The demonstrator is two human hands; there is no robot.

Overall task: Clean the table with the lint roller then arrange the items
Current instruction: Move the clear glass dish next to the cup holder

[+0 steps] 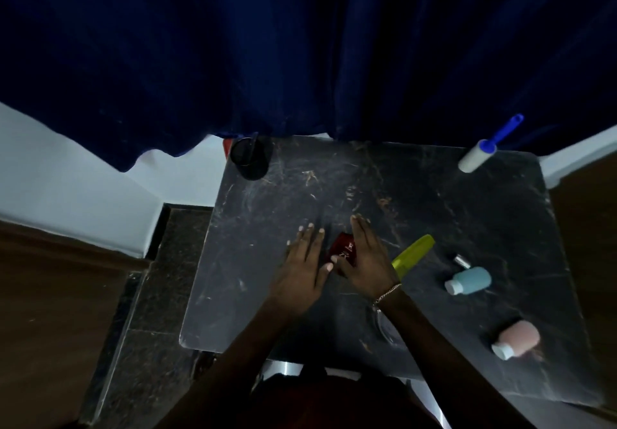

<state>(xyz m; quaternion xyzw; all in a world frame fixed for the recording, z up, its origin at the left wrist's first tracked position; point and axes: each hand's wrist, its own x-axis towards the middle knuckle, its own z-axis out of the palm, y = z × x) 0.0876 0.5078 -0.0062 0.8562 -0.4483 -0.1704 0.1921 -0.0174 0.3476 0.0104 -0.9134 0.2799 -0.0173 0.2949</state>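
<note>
The lint roller (pixel 480 151), a white roll on a blue handle, lies at the far right corner of the dark marble table (pixel 267 295), well away from both hands. A small red container (pixel 342 250) lies at the table's middle. My right hand (pixel 365 261) covers its right side, fingers stretched forward and thumb at its near end. To the left of the container my left hand (pixel 302 263) lies flat, fingers apart, with the thumb tip touching the container's near end.
A black cup (pixel 250 158) stands at the far left corner. Right of my hands lie a yellow-green tube (pixel 414 253), a small silver item (pixel 462 261), a blue bottle (pixel 469 280) and a pink bottle (pixel 517 338). A dark blue curtain (pixel 300 61) hangs behind.
</note>
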